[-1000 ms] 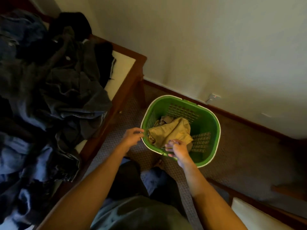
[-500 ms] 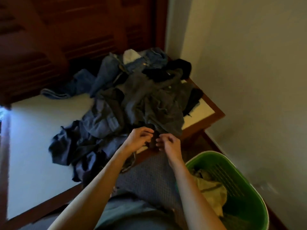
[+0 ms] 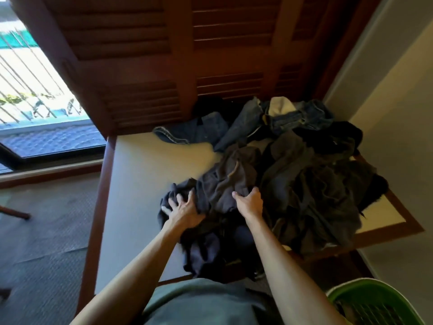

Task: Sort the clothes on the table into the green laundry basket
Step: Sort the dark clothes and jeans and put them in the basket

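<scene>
Both hands are down on the near-left part of the clothes pile (image 3: 293, 184), which covers the right half of the counter (image 3: 140, 188). The left hand (image 3: 181, 208) lies on a dark navy garment (image 3: 199, 252) at the pile's left edge; its fingers (image 3: 179, 199) are spread and bent into the cloth, though whether they have actually closed on it I cannot tell. The right hand's (image 3: 249, 204) grip is clamped on a fold of a grey garment (image 3: 230, 179), fingers curled over the bunched fabric and thumb on the near side. The two hands are near each other, with a ridge of dark cloth between them.

The pile is mostly dark greys, navy and black. Jeans (image 3: 288, 116) lie at its far side against the louvred wooden doors (image 3: 187, 55), and one denim piece (image 3: 187, 132) spreads leftwards on the counter. Part of the pile hangs over the counter's near edge, toward the person's grey-green shirt (image 3: 199, 303).

The green basket (image 3: 360, 287) stands on the floor at the lower right, just beside the right forearm and well apart from both hands; only its rim and part of the slatted wall show. A window (image 3: 35, 90) is at the upper left.
</scene>
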`<move>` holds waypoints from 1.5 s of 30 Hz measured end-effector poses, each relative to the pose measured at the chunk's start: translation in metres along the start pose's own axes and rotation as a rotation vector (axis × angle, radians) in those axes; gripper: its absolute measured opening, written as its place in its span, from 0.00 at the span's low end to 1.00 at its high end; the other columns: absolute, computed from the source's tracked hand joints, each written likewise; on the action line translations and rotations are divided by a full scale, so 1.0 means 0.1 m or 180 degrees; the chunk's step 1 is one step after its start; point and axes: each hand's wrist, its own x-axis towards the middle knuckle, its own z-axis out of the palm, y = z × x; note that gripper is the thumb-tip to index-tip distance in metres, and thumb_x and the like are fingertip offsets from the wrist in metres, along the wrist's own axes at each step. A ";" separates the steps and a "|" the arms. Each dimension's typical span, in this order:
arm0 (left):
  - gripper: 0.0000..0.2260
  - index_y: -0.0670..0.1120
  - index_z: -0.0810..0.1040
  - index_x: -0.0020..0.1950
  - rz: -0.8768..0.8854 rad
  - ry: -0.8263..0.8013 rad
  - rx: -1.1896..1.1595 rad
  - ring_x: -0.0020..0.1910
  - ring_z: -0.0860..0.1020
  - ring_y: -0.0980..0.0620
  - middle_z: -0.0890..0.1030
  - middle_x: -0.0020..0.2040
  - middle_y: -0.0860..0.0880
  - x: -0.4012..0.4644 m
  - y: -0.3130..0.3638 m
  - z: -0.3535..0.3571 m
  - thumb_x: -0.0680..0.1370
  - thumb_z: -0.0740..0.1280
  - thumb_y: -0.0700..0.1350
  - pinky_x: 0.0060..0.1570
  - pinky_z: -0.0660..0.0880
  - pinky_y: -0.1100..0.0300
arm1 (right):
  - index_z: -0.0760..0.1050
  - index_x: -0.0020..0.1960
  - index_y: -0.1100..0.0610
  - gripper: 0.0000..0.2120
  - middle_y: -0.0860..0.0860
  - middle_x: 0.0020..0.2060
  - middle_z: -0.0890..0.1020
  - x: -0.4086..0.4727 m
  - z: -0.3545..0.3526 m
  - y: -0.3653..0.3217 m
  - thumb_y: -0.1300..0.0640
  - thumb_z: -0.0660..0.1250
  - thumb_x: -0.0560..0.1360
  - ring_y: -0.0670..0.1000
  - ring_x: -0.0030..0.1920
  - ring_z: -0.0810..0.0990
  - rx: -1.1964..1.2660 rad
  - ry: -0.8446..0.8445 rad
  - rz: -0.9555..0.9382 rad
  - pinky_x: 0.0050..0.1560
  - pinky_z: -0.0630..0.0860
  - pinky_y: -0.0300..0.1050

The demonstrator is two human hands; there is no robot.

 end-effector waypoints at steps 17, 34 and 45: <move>0.42 0.66 0.57 0.75 0.0242 0.0213 -0.1474 0.72 0.67 0.34 0.68 0.73 0.38 0.60 -0.46 -0.33 0.64 0.65 0.76 0.71 0.66 0.40 | 0.80 0.53 0.56 0.15 0.56 0.54 0.80 -0.71 0.75 -0.19 0.49 0.66 0.71 0.60 0.58 0.76 -0.1652 -0.0438 -0.2702 0.61 0.73 0.53; 0.34 0.58 0.65 0.76 0.0997 0.0806 -0.1539 0.64 0.77 0.41 0.79 0.68 0.47 0.45 -0.77 -0.35 0.71 0.72 0.50 0.58 0.76 0.49 | 0.78 0.63 0.56 0.24 0.54 0.57 0.84 -0.48 0.85 -0.26 0.55 0.77 0.68 0.52 0.56 0.83 0.1587 -0.0980 0.0030 0.63 0.78 0.53; 0.38 0.51 0.65 0.76 0.0617 0.0853 -0.2108 0.68 0.75 0.44 0.76 0.69 0.44 0.33 -0.81 -0.80 0.73 0.68 0.69 0.66 0.72 0.49 | 0.79 0.64 0.54 0.19 0.50 0.59 0.83 -0.81 1.17 -0.78 0.56 0.67 0.74 0.45 0.62 0.79 0.0285 -0.1901 -0.2009 0.64 0.73 0.38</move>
